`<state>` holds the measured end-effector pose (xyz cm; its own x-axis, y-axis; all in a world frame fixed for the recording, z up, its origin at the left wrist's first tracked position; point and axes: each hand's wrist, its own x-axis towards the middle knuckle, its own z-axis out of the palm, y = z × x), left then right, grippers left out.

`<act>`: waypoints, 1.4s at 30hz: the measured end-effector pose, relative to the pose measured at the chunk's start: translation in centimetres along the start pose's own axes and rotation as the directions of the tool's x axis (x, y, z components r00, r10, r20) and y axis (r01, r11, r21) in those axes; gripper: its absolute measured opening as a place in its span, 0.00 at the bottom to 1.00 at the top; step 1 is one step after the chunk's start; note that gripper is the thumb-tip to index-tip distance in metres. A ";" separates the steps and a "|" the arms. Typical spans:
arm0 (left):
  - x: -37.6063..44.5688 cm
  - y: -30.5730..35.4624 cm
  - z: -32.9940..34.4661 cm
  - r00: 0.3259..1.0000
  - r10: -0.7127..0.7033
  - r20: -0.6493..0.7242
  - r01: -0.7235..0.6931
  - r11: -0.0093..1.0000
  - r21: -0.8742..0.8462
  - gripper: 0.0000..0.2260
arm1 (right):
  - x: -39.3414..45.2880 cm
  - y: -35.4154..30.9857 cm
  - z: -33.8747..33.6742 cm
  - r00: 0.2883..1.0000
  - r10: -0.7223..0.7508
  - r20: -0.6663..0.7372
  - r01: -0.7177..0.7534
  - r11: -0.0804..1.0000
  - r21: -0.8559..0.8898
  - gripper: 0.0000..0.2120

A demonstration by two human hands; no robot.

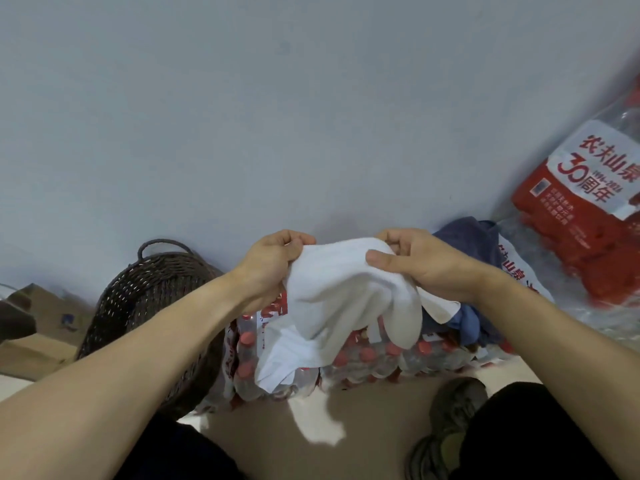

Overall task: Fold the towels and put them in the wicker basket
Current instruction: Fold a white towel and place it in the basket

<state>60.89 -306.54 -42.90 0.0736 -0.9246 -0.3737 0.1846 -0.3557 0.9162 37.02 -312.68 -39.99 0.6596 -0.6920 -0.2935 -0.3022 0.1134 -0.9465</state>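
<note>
- At the far left edge, brown paper bags [38,327] lie on the floor [263,441] against the pale wall [277,116].
- Just beside them to the right stands the dark wicker basket [145,299], its loop handle [161,244] up against the wall; the left forearm crosses in front of its lower part, and what lies inside cannot be made out.
- The left hand [273,263] is raised in the middle of the view, fingers curled, gripping the left top edge of a white towel [339,299].
- The towel is bunched and unfolded, held in the air between both hands, well apart from the basket; its lower folds hang down over a shrink-wrapped pack of red-capped water bottles [374,358] on the floor, and one corner dangles lower still.
- The right hand [412,259] pinches the towel's right top edge, thumb pressed on the cloth and fingers curled behind it.
- Behind the right hand a dark blue cloth [467,237] lies crumpled on top of the bottle pack.
- At the far right another pack of bottles with a red and white label [588,188] leans by the wall.
- At the bottom right, a grey sneaker [446,424] rests on the floor between dark trouser legs.
</note>
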 end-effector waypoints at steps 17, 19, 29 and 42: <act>1.4 -1.0 1.2 0.985 0.054 0.163 -0.047 0.998 -0.048 0.14 | 1.4 2.2 0.4 1.000 0.016 0.016 -0.009 0.930 -0.366 0.19; 1.5 -0.8 1.3 0.990 0.084 0.112 -0.077 0.995 -0.063 0.11 | 1.4 2.3 0.0 0.994 0.070 0.088 -0.036 0.941 -0.335 0.15; 3.3 -2.0 0.8 0.980 0.180 -0.084 -0.181 0.983 -0.007 0.02 | 2.3 2.8 -1.2 0.995 0.015 -0.095 -0.039 0.966 -0.254 0.13; 3.4 -2.7 1.4 0.971 0.094 0.220 -0.167 0.924 0.343 0.13 | 2.7 1.8 -2.7 0.761 -0.210 -0.614 0.127 0.976 -0.176 0.12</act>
<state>59.30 -308.90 -46.45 -0.1265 -0.9613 -0.2449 -0.1784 -0.2209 0.9589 36.41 -316.23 -42.12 0.1423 -0.9881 0.0579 -0.3323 -0.1028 -0.9376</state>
